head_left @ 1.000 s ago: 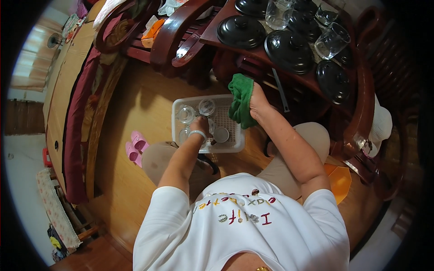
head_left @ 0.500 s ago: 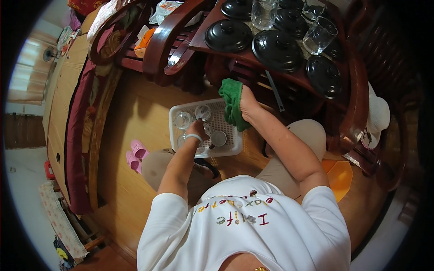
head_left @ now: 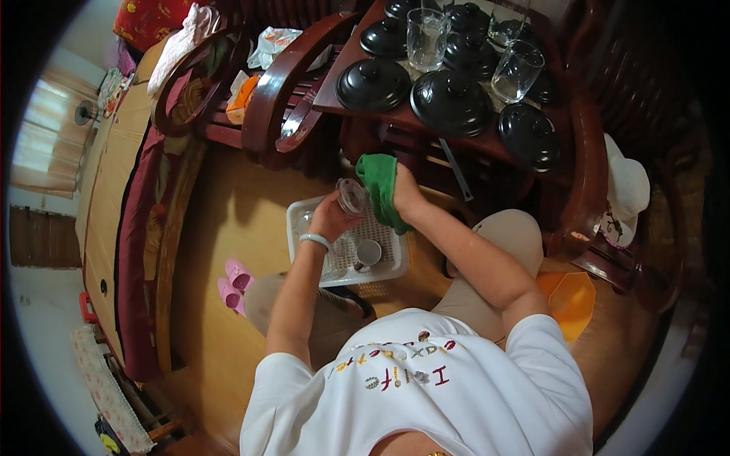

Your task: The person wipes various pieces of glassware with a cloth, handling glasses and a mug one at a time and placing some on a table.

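My left hand (head_left: 333, 219) is closed around a clear drinking glass (head_left: 351, 195), raised over the far part of a white plastic basket (head_left: 292, 232). In my right hand (head_left: 407, 191) is a bunched green cloth (head_left: 378, 182), held right beside the glass; they appear to touch or nearly touch. Part of the right fingers is covered by the cloth. Below, the basket rests on the floor between my legs. Inside it are a cup with a dark handle (head_left: 369, 252) and other clear glassware, partly hidden by my left hand and wrist.
Ahead to the right, a dark wooden table (head_left: 342, 102) carries several black lids (head_left: 451, 102) and clear glasses (head_left: 518, 71). A wooden armchair (head_left: 262, 99) stands beside it. Pink slippers (head_left: 234, 283) lie on the floor at left; an orange stool (head_left: 572, 300) is at right.
My left hand has lifted a glass out of the basket and brought it up toward the cloth. My right hand, still holding the cloth, has shifted slightly left and nearer.
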